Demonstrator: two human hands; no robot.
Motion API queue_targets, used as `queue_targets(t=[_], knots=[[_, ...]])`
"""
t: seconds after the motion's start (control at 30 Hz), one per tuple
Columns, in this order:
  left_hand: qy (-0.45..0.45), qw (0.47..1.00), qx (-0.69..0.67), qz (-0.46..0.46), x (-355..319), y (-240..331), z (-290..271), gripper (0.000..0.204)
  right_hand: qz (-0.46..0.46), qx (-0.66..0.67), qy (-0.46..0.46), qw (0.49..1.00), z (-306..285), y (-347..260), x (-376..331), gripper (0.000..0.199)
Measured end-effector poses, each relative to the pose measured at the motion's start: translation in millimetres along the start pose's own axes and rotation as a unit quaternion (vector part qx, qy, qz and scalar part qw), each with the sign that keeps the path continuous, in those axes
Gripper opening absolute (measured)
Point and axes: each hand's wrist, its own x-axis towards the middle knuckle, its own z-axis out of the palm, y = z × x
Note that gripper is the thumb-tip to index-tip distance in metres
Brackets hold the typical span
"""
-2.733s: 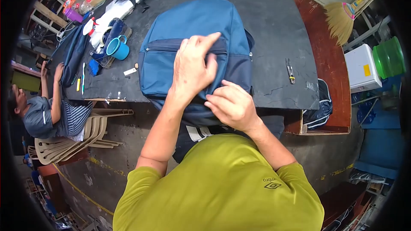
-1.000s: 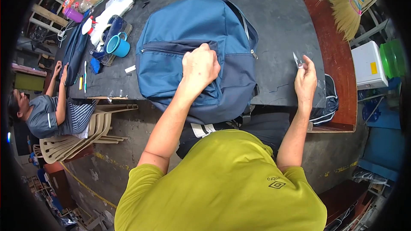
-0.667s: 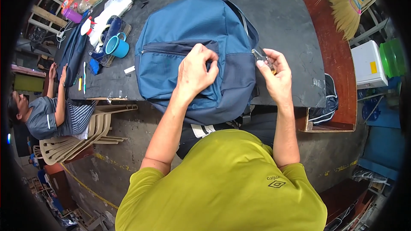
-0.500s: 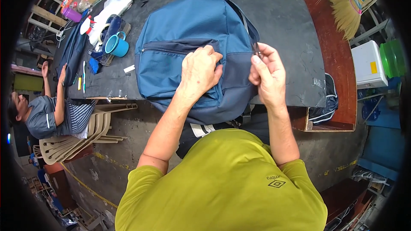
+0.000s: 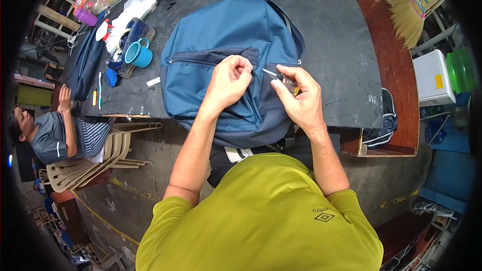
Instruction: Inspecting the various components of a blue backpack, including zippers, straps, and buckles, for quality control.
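A blue backpack [image 5: 221, 45] lies flat on the dark table [image 5: 341, 35], front pocket up. My left hand [image 5: 228, 80] pinches the fabric at the right end of the pocket zipper. My right hand [image 5: 298, 98] holds a small metal tool [image 5: 281, 79] with a clear handle, its thin tip pointing left toward the left hand's fingers, just above the backpack's front.
A teal mug [image 5: 139, 53], spray bottle [image 5: 103, 29], pens and cloths sit at the table's left end. A seated person [image 5: 55, 133] and stacked plastic chairs [image 5: 100, 155] are at the left. A broom [image 5: 406, 12], white box [image 5: 433, 78] and dark bag [image 5: 381, 125] are at the right.
My right hand reached to the table's right edge, picked up the small tool and brought it back left to the backpack. My left hand closed into a pinch on the pocket.
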Motion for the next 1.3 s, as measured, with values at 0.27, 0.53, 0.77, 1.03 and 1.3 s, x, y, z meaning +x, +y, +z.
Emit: queue_targets(t=[0.27,0.53,0.77,1.03,1.3], knots=[[-0.037,0.989,-0.14,-0.008,-12.5,32.0,-15.0,0.007,-0.104,-0.091,-0.02,0.99,9.1,-13.6,5.3,0.024],[-0.028,0.993,-0.11,0.013,-14.5,33.6,-18.7,0.006,-0.086,-0.069,-0.018,0.994,9.0,-22.2,4.7,0.025],[-0.008,0.995,-0.083,0.045,-18.9,42.8,-13.4,0.005,-0.058,-0.085,-0.014,0.995,12.6,-29.1,6.7,0.025],[0.004,0.996,-0.076,0.054,-17.1,41.0,-9.0,0.005,-0.173,-0.138,0.009,0.975,17.1,-12.9,5.6,0.023],[0.113,0.985,-0.052,0.115,-10.2,43.5,-53.4,0.023,-0.056,-0.099,-0.007,0.993,20.6,-31.9,-10.3,0.045]])
